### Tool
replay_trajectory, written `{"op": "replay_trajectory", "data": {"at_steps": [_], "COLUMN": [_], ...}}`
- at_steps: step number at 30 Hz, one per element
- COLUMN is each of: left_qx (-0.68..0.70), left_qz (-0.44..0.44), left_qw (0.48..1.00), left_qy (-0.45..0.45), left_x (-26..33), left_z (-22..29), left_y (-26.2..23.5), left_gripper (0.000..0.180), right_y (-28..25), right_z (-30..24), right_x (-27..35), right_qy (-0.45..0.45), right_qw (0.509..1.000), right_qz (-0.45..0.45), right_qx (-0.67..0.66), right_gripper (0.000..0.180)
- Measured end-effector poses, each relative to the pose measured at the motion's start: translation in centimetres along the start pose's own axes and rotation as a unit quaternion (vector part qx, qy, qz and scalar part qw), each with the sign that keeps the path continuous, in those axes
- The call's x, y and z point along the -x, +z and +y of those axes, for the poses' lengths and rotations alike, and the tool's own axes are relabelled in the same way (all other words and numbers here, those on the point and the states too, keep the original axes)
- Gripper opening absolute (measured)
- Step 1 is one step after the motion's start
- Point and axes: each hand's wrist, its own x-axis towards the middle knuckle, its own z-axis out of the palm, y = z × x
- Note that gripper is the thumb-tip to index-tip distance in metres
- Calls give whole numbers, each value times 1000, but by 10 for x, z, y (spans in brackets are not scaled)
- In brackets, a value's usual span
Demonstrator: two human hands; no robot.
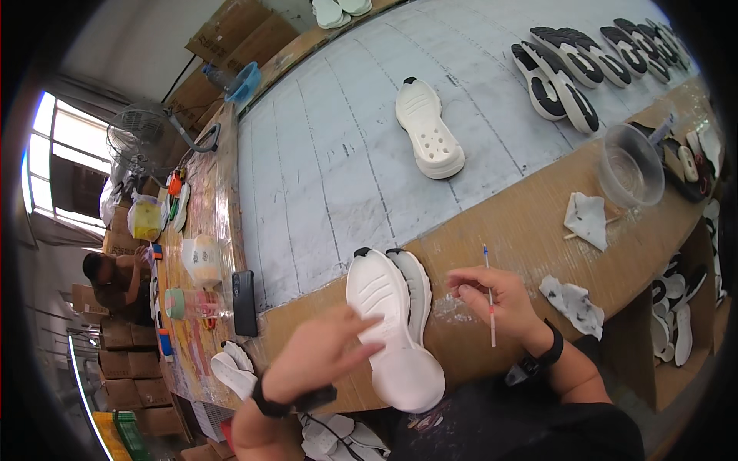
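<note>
My left hand (327,349) hangs with its fingers spread over a white shoe sole (377,296), partly blurred. I cannot tell whether it touches the sole. The sole lies near the table's front edge, its rounded end towards me. Beside it on the right lies a second sole (418,292), grey-white with a dark tip, partly covered by the first. In my right hand (496,301), closed, a slim pen-like stick (490,296) with a blue upper end and a pinkish lower end stands nearly upright. Further off lies a single white sole (430,131) with small holes and a black tip.
Several black-and-white soles (553,84) lie at the far right. A clear plastic tub (630,165) and stained white cloths (586,220) stand on the cardboard strip. A phone (244,303) and jars are at left; a fan (138,134) and another person (123,280) are beyond.
</note>
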Motion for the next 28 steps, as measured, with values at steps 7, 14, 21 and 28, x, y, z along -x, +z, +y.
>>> {"op": "replay_trajectory", "data": {"at_steps": [7,14,21,28], "left_qx": [-63,-165,-326,-138], "left_qz": [259,293,294,501], "left_qw": [948,927,844,842], "left_qy": [172,165,308,145], "left_x": [-211,-219,-41,23], "left_z": [-21,-28,59,36], "left_y": [-4,-16,5,23], "left_gripper": [37,38,24,63], "right_y": [-11,-19,5,10], "right_z": [-4,1,-29,-44], "right_x": [1,2,10,46], "right_qy": [-10,23,-50,-136], "right_qw": [999,999,953,984], "right_qz": [4,19,14,-115], "right_qx": [51,-26,-299,3], "right_gripper": [19,20,64,69]}}
